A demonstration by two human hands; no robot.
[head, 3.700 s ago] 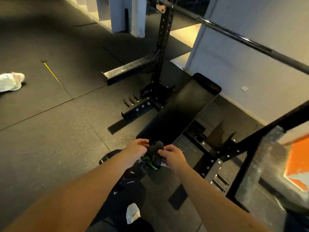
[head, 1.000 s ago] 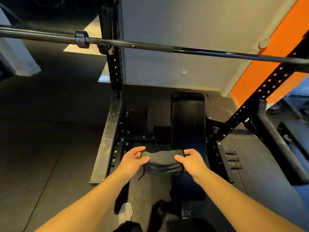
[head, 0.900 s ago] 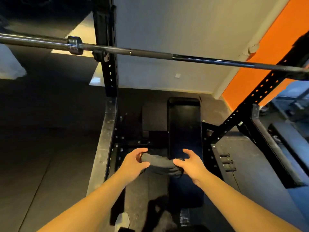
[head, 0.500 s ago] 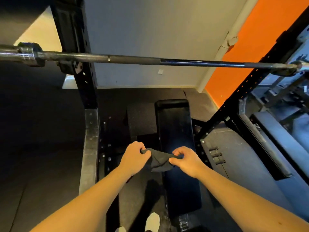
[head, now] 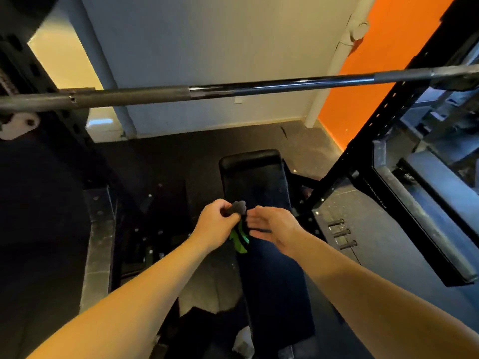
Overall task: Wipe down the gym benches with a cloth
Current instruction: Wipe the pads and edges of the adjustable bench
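Fingers (head: 220, 207) of the left hand (head: 211, 226) are curled tight round the cloth (head: 237, 208), bunched into a dark wad at the top of the fist, with a green strip (head: 239, 240) hanging from it toward 6 o'clock. At 3 o'clock from the wad, just beside it, the right hand (head: 272, 224) has its palm turned in and its fingers (head: 260, 215) loose and apart, clamped on nothing. I cannot tell whether they touch the cloth.

Both hands hover over the bench (head: 252, 177), a black pad running from 12 o'clock down to 6 o'clock. The cloth looks clear of the pad, so wiping seems not yet begun. A bar (head: 259, 88) crosses from 9 to 3 o'clock above the pad's far end, and a rack (head: 363, 156) upright slants up at 2 o'clock.

Risks, as I judge them:
- A wad this small would meet little of the pad, so strokes could leave strips unwiped unless the cloth is spread first
- With one hand holding it, a pull by the other could tug the cloth free and drop it to the floor at 7 o'clock
- The dangling strip may drag or snag on rack hardware
- Leaning in toward 12 o'clock brings the head near the bar
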